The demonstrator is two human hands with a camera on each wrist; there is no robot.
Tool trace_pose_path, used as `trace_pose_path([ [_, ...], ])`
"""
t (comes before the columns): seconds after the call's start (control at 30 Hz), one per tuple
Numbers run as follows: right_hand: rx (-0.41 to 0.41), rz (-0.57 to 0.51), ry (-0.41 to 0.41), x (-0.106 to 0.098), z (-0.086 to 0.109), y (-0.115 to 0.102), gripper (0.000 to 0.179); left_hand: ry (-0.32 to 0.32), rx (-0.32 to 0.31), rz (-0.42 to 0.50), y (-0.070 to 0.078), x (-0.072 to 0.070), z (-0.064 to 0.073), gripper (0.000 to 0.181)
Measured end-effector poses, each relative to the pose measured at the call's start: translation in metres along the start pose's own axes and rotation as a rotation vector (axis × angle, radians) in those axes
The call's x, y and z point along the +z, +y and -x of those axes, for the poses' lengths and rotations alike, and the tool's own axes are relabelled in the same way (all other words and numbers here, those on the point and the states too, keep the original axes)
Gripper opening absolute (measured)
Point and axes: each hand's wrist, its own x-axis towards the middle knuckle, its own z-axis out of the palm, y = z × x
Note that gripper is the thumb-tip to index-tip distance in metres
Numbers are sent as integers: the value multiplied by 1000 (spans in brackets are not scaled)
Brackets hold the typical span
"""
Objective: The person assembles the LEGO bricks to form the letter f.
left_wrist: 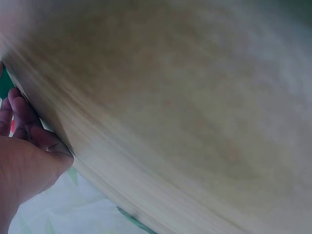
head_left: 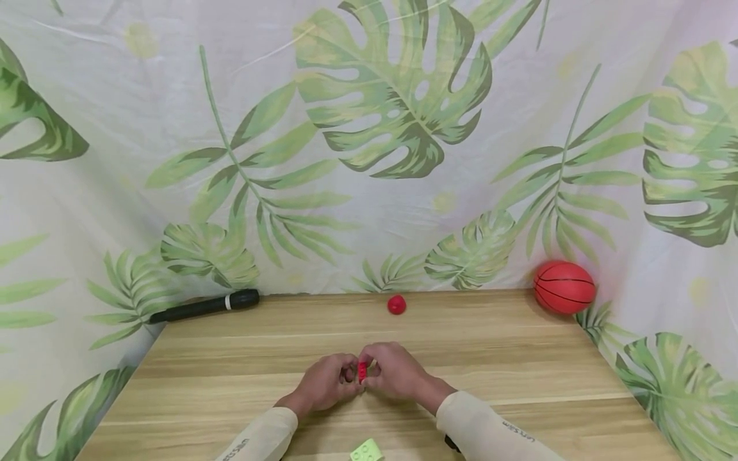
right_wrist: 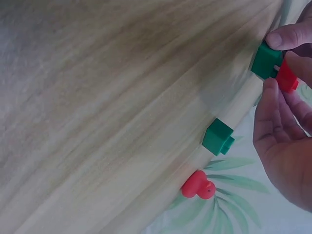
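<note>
A small red toy building brick (head_left: 362, 372) stands between my two hands at the middle of the table. Against it, in the right wrist view, sits a green building brick (right_wrist: 265, 60) with its studs toward the red one. My right hand (head_left: 395, 371) grips the green brick from the right. From the left, my left hand (head_left: 330, 383) pinches the red brick with curled fingers. Fingers of both hands hide part of the two bricks. The left wrist view shows the left hand (left_wrist: 29, 161) at its edge and only slivers of colour.
A light green brick (head_left: 367, 451) lies at the near edge of the head view. Another green brick (right_wrist: 218, 136) rests on the table. Along the back are a black baton-like object (head_left: 207, 306), a small rounded red object (head_left: 396, 305) and a red ball (head_left: 564, 287).
</note>
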Motion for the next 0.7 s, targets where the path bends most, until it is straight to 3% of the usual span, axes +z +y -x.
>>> trace_pose_path([
  [0.33, 23, -53, 20, 3, 1, 2, 20, 5, 2, 4, 2, -1, 2, 22],
  [0.7, -2, 16, 42, 5, -1, 2, 20, 10, 5, -3, 5, -2, 3, 22],
])
